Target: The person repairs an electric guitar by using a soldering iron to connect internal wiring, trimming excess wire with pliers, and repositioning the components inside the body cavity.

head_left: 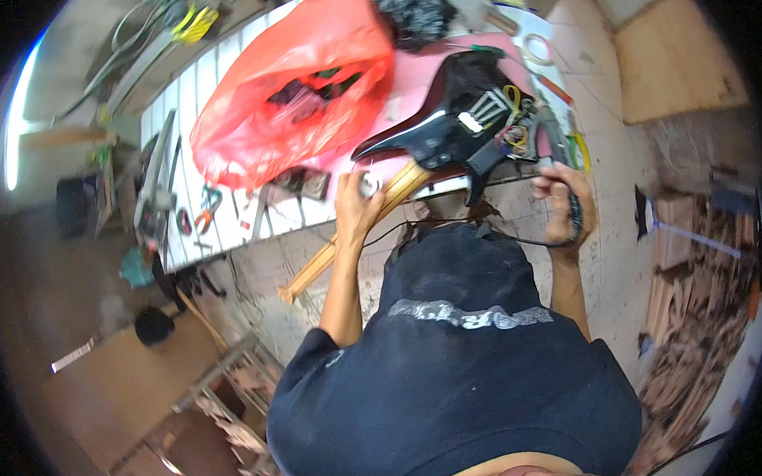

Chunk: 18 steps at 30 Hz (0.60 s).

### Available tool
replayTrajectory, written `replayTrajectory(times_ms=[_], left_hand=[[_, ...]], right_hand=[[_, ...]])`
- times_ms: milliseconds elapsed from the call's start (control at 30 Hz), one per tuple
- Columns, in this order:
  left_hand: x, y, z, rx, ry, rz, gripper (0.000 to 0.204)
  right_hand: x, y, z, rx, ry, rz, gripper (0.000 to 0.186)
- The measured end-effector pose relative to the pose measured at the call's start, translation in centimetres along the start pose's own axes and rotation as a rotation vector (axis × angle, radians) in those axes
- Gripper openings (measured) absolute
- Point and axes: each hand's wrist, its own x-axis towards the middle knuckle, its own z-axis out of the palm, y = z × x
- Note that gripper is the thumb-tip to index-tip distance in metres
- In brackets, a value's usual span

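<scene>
My left hand [357, 207] grips a small silvery roll [371, 185] over the pale wooden neck [404, 184] of a guitar. The neck slants off the table's front edge. The black guitar body [456, 105] lies face up on pink padding, with loose wires [516, 132] and exposed parts at its open cavity. My right hand [564, 206] is closed around a black corded tool [576, 214] right of the body, its cord looping down toward my waist; its tip is too blurred to tell. A grey tool [554, 138] lies just above that hand.
The table [226, 237] carries a red plastic bag [260, 141], a black bag [411, 12], tape [538, 48], pliers [208, 209] and several other tools. Yellow-handled equipment [193, 25] is behind. Wood scraps [686, 311] are piled at right; a wooden frame [214, 371] stands at lower left.
</scene>
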Motion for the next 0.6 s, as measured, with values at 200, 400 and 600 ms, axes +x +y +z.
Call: replayTrajectory(times_ms=[200,400,600], left_hand=[[0.3,9.6,-0.7,-0.737,-0.473,0.024,0.041],[2.4,18.3,3.9,-0.718,-0.738,0.28,0.047],[1.5,19.4,6.6,-0.866,-0.872,0.141,0.049]], right_hand=[[0.0,1.6,2.4,0.177,-0.008,0.07,0.034],[-0.3,2.8,1.0,0.17,0.101,0.176,0.035],[-1.3,4.3,-3.6,0.016,0.084,0.179,0.032]])
